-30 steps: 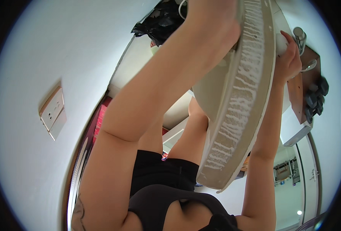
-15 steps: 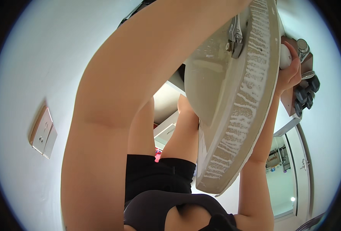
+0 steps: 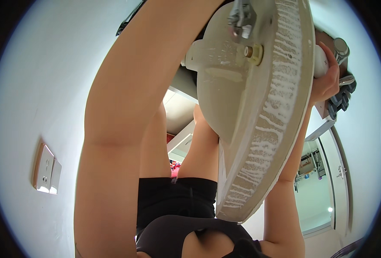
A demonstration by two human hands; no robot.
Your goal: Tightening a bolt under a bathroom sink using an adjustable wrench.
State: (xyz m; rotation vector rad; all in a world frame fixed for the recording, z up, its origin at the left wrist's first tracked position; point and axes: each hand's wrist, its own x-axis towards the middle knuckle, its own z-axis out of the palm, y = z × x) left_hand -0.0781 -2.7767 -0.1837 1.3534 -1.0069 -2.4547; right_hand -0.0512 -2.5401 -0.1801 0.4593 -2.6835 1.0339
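A beige ceramic sink basin (image 3: 220,94), held on its side, fills the centre and right in front of my body. Its long back edge carries streaky white residue. A brass fitting (image 3: 250,52) and a chrome faucet (image 3: 242,19) show on it. My right hand (image 3: 327,77) is closed round a smooth, rounded white piece (image 3: 321,60) at the basin's right edge; whether that is part of the basin, I cannot tell. My left forearm rises past the basin and out at the top, with that hand out of sight.
A wall socket (image 3: 45,170) is on the pale wall at left. At upper right sit a brown shelf (image 3: 323,38), a metal cylinder (image 3: 341,49) and several dark dumbbells (image 3: 341,99). A white door frame (image 3: 340,180) stands at right. My legs show below the basin.
The basin has tilted and shifted, exposing more of its body and fittings. My left forearm has swung leftward and upward, taking that hand out of view. My right hand stays gripped at the edge.
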